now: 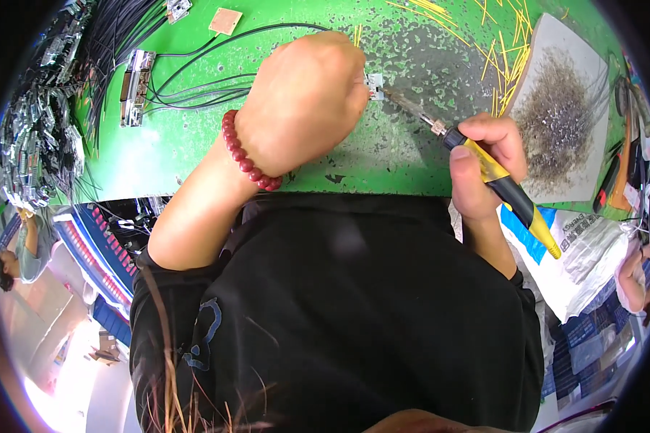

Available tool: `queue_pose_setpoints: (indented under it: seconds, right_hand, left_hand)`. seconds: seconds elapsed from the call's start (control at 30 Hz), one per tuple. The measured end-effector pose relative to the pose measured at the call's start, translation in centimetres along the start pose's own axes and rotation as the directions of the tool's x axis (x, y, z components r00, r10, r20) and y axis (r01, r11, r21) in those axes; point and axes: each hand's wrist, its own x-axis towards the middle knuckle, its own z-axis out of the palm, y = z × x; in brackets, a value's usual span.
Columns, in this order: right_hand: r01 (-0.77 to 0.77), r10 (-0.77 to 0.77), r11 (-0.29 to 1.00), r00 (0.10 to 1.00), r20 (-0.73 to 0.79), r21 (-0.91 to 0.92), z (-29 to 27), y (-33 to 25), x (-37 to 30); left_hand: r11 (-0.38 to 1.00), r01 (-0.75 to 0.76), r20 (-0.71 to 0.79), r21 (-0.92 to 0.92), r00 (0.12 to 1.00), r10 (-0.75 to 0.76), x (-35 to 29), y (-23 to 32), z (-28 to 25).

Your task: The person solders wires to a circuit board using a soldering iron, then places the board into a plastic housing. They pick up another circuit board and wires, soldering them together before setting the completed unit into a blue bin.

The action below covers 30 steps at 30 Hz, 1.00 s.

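The left hand [307, 90] is closed, knuckles up, with a small pale piece [375, 85] pinched at its fingertips and jutting out to their right; the right hand [487, 162] is wrapped around a yellow-and-black soldering iron [509, 189]. The iron's tip points up and leftward, close beside the piece; whether they touch is unclear. Left of the left hand, thin black wires [231, 92] stretch toward a shiny flat part [136, 88] on the green table [195, 169]. Above and beyond the right hand lie loose yellow wires [509, 79]; to its right, a pale sheet [596, 65] bears dark grit.
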Motion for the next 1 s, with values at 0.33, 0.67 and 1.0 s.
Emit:
queue_pose_setpoints:
  seconds: [0.33, 0.67, 1.0]
  right_hand:
    - [0.012, -0.009, 0.997, 0.999, 0.048, -0.073, 0.1, 0.0, -0.2]
    - [0.052, -0.052, 0.997, 0.999, 0.004, -0.054, -0.1, -0.2, -0.2]
    - [0.115, -0.125, 0.969, 0.992, -0.034, -0.218, -0.2, -1.6, 1.6]
  left_hand:
    - [0.999, 0.007, -0.026, -0.036, 1.0, -0.008, -0.6, 0.0, 0.3]
    - [0.999, 0.007, -0.025, -0.045, 1.0, -0.008, -0.2, -0.2, 0.4]
    - [0.999, -0.026, -0.044, -0.044, 0.999, 0.024, -0.1, 0.3, 0.0]
